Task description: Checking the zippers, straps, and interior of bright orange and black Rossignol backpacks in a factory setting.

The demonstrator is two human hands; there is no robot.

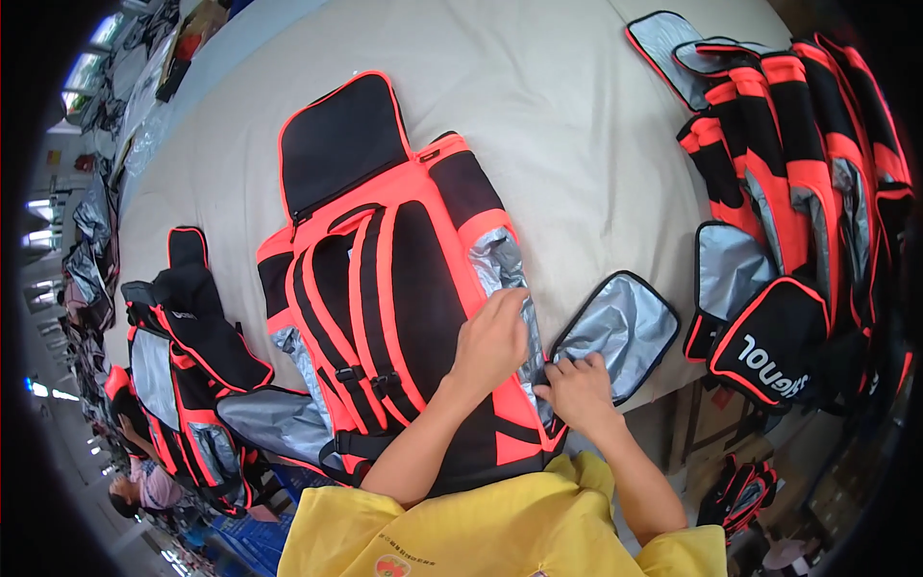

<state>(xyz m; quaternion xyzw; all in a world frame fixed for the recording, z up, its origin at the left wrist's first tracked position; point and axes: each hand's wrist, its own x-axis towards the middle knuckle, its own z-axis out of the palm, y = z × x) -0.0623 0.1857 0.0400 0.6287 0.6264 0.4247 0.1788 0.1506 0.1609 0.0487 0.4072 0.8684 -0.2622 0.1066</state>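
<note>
A black and neon-orange backpack point(423, 279) lies in front of me with its shoulder straps point(370, 308) facing up. Its black top flap point(344, 137) is folded out away from me. My left hand point(492, 332) is closed at the bag's right side, over the silver lining point(497, 258); what its fingers pinch is hidden. Beside it, my right hand point(580, 392) curls its fingers over the near edge of a silver-lined side flap point(620, 327), which is spread out to the right. Its thumb reaches toward the bag's side edge.
Pale cloth covers the table point(548, 115). Several similar bags point(798, 183) are piled at the right edge. Another bag point(192, 356) lies at the left, next to a second silver flap point(279, 423). A person point(144, 490) is visible at the far lower left.
</note>
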